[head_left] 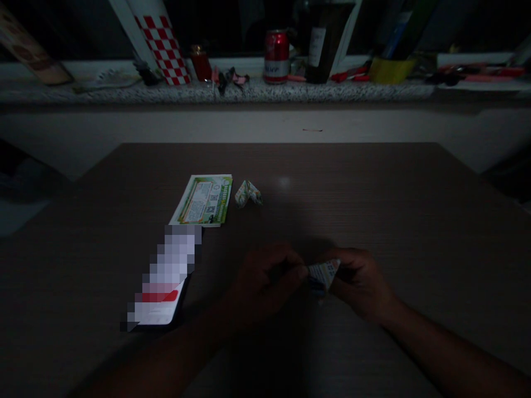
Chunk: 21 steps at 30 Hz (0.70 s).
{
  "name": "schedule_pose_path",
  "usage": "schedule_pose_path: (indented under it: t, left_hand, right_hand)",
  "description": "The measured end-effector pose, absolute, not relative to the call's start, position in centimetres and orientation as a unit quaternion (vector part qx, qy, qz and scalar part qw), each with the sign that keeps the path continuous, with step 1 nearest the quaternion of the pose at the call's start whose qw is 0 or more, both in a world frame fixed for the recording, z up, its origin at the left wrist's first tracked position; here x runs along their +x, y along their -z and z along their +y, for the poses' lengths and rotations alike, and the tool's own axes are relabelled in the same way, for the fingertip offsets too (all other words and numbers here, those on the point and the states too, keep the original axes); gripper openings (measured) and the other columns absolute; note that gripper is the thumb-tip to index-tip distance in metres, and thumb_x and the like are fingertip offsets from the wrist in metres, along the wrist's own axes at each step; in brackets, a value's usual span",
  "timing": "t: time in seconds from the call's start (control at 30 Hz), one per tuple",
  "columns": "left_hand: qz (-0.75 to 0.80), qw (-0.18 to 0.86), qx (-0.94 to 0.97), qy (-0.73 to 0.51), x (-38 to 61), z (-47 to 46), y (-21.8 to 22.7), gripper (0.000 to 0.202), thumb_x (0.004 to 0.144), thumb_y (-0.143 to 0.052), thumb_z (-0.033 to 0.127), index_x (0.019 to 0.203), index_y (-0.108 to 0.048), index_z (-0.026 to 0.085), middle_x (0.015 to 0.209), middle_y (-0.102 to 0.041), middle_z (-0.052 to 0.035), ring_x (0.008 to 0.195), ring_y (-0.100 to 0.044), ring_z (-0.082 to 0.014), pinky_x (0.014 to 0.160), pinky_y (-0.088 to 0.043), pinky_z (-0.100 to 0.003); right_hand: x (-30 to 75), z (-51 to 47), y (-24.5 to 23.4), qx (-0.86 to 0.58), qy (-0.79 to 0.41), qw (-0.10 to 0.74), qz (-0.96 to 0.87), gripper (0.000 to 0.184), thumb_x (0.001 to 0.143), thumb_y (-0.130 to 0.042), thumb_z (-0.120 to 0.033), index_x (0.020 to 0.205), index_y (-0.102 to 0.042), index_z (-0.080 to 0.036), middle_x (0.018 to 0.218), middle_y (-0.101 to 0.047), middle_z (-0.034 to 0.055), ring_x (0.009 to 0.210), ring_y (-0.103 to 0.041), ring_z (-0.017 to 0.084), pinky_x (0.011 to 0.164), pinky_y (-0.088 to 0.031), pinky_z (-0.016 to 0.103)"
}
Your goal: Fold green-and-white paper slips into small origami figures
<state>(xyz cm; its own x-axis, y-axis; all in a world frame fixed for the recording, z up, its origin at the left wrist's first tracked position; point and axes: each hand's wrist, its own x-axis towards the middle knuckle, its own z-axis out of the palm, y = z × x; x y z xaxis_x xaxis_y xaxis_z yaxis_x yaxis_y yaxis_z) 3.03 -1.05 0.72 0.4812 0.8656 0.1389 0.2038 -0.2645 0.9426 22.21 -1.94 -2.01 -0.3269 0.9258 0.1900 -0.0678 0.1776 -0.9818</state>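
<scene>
Between my hands is a small piece of folded printed paper [324, 273], roughly triangular, with white and dark print. My left hand [271, 279] pinches its left corner between thumb and fingers. On the other side, my right hand [363, 282] grips the paper's right edge, fingers curled behind it. Farther back on the table stands another folded paper piece [248, 193], bent into two pointed wings. Left of that lies a stack of green-and-white printed sheets [203, 200]. The light is dim, so the fold details and some fingertips are hard to make out.
A phone with a lit, partly blurred screen [166, 282] lies left of my left hand on the brown table [373, 182]. Behind, a speckled stone sill [240, 97] holds a red can [276, 58], a red-and-white checked cylinder [164, 50], a dark cup [326, 44] and small items.
</scene>
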Motion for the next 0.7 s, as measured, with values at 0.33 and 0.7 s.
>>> schedule_pose_path:
  t: [0.33,0.7]
  left_hand:
    - [0.309,0.424,0.798,-0.297,3.05,-1.37,-0.51,0.018,0.096,-0.041,0.026,0.085,-0.053,0.017,0.076,-0.053,-0.0006,0.067,-0.049,-0.0123,0.063,-0.037,-0.023]
    - [0.297,0.342,0.854,-0.258,3.13,-1.21,-0.49,0.022,0.098,-0.034,0.023,0.081,-0.047,0.018,0.076,-0.051,-0.0015,0.066,-0.047,-0.0137,0.063,-0.033,-0.026]
  right_hand:
    - [22.35,-1.55,1.8,-0.273,-0.699,0.371,-0.548,0.037,0.08,-0.068,-0.048,0.066,-0.065,-0.014,0.057,-0.06,0.0006,0.05,-0.054,0.009,0.048,-0.045,0.019]
    - [22.21,-1.6,2.33,-0.278,-0.754,0.367,-0.469,0.03,0.075,-0.075,-0.039,0.083,-0.058,-0.016,0.068,-0.055,-0.0033,0.058,-0.053,0.009,0.054,-0.044,0.02]
